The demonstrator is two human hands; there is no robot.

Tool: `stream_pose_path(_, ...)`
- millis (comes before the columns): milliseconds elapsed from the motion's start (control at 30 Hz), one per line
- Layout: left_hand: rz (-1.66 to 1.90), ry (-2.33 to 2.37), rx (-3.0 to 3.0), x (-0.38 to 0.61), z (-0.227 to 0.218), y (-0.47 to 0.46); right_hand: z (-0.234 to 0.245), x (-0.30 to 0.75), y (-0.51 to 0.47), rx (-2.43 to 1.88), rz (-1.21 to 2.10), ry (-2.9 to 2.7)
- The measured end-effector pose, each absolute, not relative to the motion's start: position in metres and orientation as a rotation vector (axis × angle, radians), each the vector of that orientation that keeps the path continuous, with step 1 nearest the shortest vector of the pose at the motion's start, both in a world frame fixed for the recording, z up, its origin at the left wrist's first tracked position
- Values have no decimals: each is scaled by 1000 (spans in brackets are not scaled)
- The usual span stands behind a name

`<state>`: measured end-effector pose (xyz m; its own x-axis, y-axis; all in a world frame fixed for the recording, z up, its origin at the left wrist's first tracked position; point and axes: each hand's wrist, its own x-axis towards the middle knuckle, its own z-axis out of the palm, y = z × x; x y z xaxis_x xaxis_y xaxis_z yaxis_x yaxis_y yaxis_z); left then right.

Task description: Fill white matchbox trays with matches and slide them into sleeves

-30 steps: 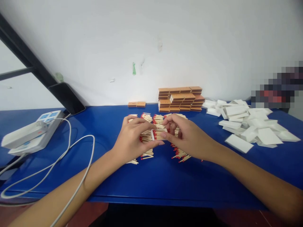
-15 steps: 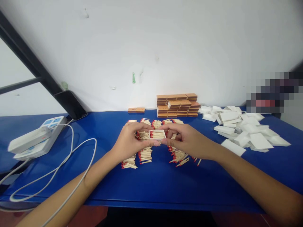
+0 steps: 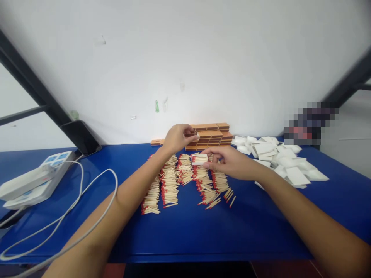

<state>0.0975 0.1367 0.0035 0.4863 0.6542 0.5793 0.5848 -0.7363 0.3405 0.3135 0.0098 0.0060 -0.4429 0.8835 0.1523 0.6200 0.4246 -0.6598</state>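
Observation:
My right hand (image 3: 235,163) pinches the right end of a small white matchbox tray (image 3: 199,163), held just above the rows of matches. Red-headed matches lie inside the tray. Reaching further back, my left hand (image 3: 176,139) is at the left end of a stack of orange-brown matchboxes (image 3: 209,135), thumb and fingers apart. I see nothing between them, though I cannot tell whether the fingertips touch a box. Loose matches (image 3: 169,185) lie in several rows under and in front of my hands.
Folded white paper pieces (image 3: 295,175) are heaped at the right. Another orange-brown matchbox (image 3: 156,142) lies left of the stack. At the left, a power strip (image 3: 55,173) and looped white cable (image 3: 84,185) lie on the blue table (image 3: 203,235), the cable crossing over my left forearm.
My left hand has let go of the filled tray and moved back to the matchbox stack. My right hand keeps hold of the tray. The view has shifted slightly right.

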Motion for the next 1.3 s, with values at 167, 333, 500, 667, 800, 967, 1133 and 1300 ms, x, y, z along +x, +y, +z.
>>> stream_pose_path(167,947,1124,2800,127,3,156,12,311,6,-1315,692,-2202)
stream_pose_path(333,811,1120,2913,138,8,162,15,312,4,-1343,677,-2205)
stream_pose_path(500,774,1180,2911,138,11,164,15,313,4,-1304,645,-2208)
stream_pose_path(667,731,1215,2893,141,13,163,15,311,3,-1313,619,-2221)
stream_pose_path(800,751,1219,2867,141,18,161,14,313,6,-1328,637,-2201)
stream_pose_path(967,871,1186,2783,115,30,147,18,328,13,-1336,587,-2097)
stream_pose_path(1133,1012,1119,2571,57,26,106,16,330,19,-1294,423,-1895)
stream_pose_path(1300,1035,1069,2484,14,8,62,1,308,14,-1276,376,-1820)
